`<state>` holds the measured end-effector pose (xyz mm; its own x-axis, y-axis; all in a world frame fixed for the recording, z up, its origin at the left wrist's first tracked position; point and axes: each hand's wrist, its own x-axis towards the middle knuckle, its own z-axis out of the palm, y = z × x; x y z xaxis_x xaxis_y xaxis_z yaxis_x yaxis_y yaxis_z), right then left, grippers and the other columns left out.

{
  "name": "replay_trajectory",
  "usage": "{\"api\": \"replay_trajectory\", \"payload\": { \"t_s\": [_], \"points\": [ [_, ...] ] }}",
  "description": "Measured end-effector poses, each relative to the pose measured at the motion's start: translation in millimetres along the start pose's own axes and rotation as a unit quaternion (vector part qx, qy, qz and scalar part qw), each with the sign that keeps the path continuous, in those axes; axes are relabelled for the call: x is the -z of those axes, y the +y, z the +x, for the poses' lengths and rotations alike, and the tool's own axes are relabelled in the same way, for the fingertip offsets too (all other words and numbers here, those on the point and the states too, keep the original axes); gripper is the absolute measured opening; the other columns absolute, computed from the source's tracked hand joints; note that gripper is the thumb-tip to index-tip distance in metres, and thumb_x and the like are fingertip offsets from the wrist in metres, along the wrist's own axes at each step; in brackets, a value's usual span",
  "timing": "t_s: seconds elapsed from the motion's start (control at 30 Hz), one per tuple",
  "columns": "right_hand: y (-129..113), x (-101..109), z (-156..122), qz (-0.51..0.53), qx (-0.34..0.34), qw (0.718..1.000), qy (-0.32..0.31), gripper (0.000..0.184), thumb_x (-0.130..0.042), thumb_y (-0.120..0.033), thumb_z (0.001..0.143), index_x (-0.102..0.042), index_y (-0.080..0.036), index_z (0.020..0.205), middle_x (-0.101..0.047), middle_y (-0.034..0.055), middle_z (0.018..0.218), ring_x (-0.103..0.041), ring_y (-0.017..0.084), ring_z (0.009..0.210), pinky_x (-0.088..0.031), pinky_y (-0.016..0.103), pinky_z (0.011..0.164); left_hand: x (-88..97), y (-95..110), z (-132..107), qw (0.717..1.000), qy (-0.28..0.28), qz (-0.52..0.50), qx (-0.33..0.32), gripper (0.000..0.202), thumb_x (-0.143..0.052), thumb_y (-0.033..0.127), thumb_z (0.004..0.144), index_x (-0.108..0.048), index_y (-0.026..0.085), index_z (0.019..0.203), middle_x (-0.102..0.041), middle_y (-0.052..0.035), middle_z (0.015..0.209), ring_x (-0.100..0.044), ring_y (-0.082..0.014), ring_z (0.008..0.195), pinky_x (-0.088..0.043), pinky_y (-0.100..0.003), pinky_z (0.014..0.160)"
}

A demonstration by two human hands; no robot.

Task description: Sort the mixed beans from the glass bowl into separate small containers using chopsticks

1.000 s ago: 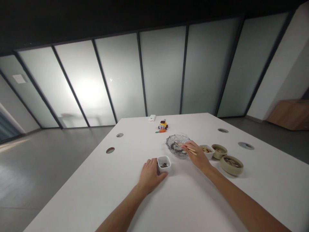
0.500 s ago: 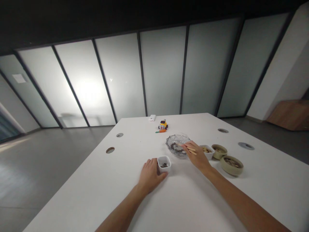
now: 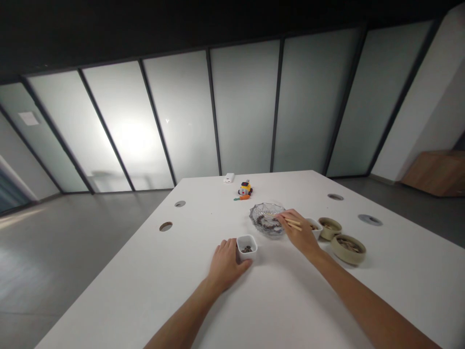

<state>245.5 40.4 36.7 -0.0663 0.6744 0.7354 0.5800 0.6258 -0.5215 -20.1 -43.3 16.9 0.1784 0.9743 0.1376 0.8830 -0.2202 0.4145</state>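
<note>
My left hand (image 3: pixel 225 265) is wrapped round the side of a small white square bowl (image 3: pixel 247 241) standing on the table. A few small dark pieces (image 3: pixel 246 249) lie at its bottom. My right hand (image 3: pixel 298 231) grips a pair of wooden chopsticks (image 3: pixel 292 223). Their tips reach over a clear cut-glass bowl (image 3: pixel 255 216), which holds many small dark pieces (image 3: pixel 267 222); whether the tips pinch anything is too small to tell. Behind my right hand stands a second white bowl (image 3: pixel 317 231), partly hidden, with brownish pieces in it.
Two olive-green round bowls (image 3: pixel 348 256) with brownish contents stand at the right. Farther back on the white table (image 3: pixel 145 271) are a yellow toy vehicle (image 3: pixel 246 187), a toy carrot (image 3: pixel 242 198) and a white box-like device (image 3: pixel 229 178). Round holes (image 3: pixel 166 226) pierce the tabletop.
My right hand has shifted slightly right with the chopsticks, covering more of the second white bowl. My left hand and its bowl have stayed in place.
</note>
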Motion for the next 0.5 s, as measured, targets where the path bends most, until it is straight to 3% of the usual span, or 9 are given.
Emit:
{"api": "replay_trajectory", "payload": {
  "t_s": [0.13, 0.2, 0.33, 0.43, 0.5],
  "points": [
    [-11.9, 16.4, 20.2, 0.022, -0.043, 0.998, 0.033, 0.049, -0.055, -0.066, 0.094, -0.071, -0.023, 0.079, -0.072, 0.0086, 0.081, -0.07, 0.025, 0.078, -0.059, 0.041, 0.076, 0.0, -0.1, 0.0, 1.0, 0.007, -0.004, -0.001, 0.033, -0.068, 0.048, 0.086, -0.058, 0.022, 0.103, -0.068, -0.0073, 0.111, -0.059, -0.0265, 0.105, -0.04, -0.034, 0.086],
    [-20.8, 24.2, 29.5, 0.098, -0.095, 0.991, 0.004, 0.05, -0.059, -0.07, 0.09, -0.072, -0.023, 0.081, -0.074, 0.0087, 0.085, -0.073, 0.025, 0.078, -0.062, 0.041, 0.074, 0.6, 0.2, -0.2, 1.0, 0.007, -0.007, -0.003, 0.033, -0.068, 0.048, 0.086, -0.058, 0.022, 0.103, -0.068, -0.0074, 0.111, -0.059, -0.0267, 0.105, -0.04, -0.034, 0.086],
    [-46.0, 34.9, 37.7, 0.243, -0.184, 0.948, -0.092, 0.052, -0.067, -0.073, 0.081, -0.072, -0.021, 0.08, -0.076, 0.0078, 0.083, -0.075, 0.025, 0.074, -0.066, 0.041, 0.073, 1.1, 0.6, -0.3, 1.0, 0.007, -0.01, -0.003, 0.034, -0.069, 0.049, 0.085, -0.058, 0.022, 0.103, -0.068, -0.0074, 0.111, -0.059, -0.0269, 0.106, -0.04, -0.033, 0.084],
    [-64.8, 38.0, 37.0, 0.239, -0.177, 0.938, -0.178, 0.05, -0.067, -0.071, 0.082, -0.073, -0.021, 0.081, -0.077, 0.007, 0.084, -0.075, 0.024, 0.075, -0.066, 0.038, 0.071, -0.4, -0.2, 0.1, 1.0, 0.007, -0.014, -0.003, 0.034, -0.069, 0.049, 0.084, -0.058, 0.023, 0.102, -0.068, -0.0068, 0.111, -0.059, -0.0265, 0.105, -0.04, -0.033, 0.083],
    [-70.7, 37.8, 36.2, 0.206, -0.145, 0.952, -0.174, 0.05, -0.061, -0.069, 0.088, -0.073, -0.021, 0.083, -0.077, 0.0069, 0.086, -0.074, 0.023, 0.075, -0.065, 0.036, 0.07, -1.9, -0.9, 0.4, 1.0, 0.007, -0.013, 0.0, 0.033, -0.07, 0.048, 0.084, -0.057, 0.023, 0.102, -0.068, -0.0063, 0.11, -0.059, -0.0261, 0.104, -0.04, -0.032, 0.083]
  ]
}}
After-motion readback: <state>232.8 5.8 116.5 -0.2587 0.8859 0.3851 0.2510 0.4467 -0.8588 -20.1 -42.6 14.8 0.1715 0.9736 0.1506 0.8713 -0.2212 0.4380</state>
